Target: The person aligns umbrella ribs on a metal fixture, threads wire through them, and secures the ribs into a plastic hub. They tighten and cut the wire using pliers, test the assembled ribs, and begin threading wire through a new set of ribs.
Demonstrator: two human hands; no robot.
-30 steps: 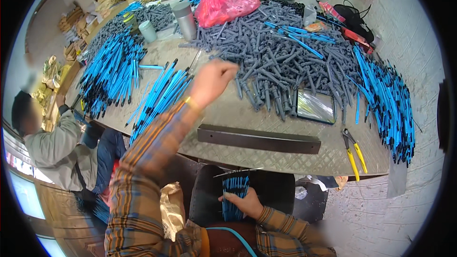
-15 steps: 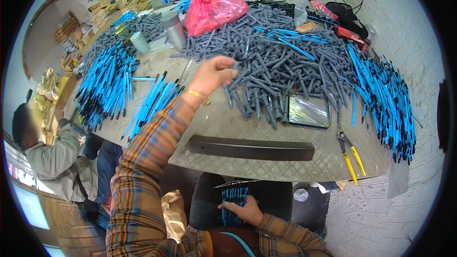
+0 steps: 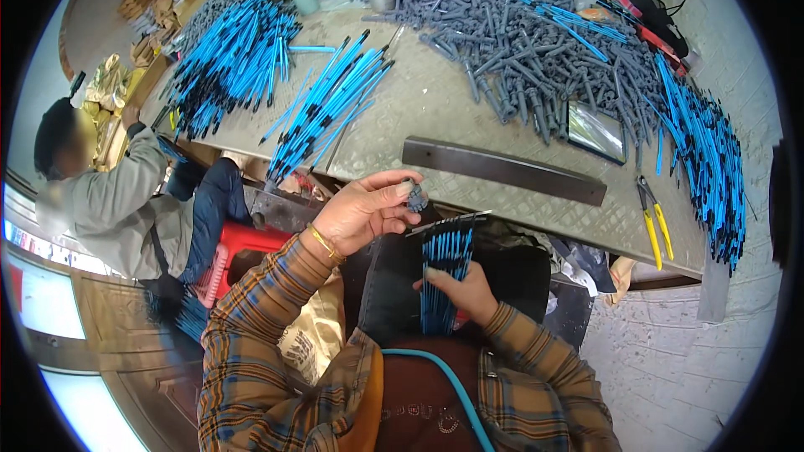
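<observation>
My left hand (image 3: 362, 211) is closed, its thumb and fingers pinching a small dark grey plastic part (image 3: 415, 197). It is held in front of the table, above my lap and just left of the other hand. In my right hand (image 3: 471, 291) is a bundle of thin blue rods (image 3: 446, 251) with black sections, standing roughly upright over a black surface. Thin pale rods (image 3: 448, 222) cross the top of that bundle. On the table beyond, a large heap of grey plastic parts (image 3: 544, 59) lies at the middle and right.
A dark metal bar (image 3: 502, 169) lies along the table's front edge. Yellow-handled pliers (image 3: 653, 222) and a tablet-like framed panel (image 3: 596, 130) are to its right. Blue rods lie in piles at left (image 3: 234, 59) and right (image 3: 703, 163). A person (image 3: 109, 184) sits at left.
My left hand has drawn back from the grey heap toward my lap and now holds a small grey part. The right hand still grips the bundle. The view has tilted down and left.
</observation>
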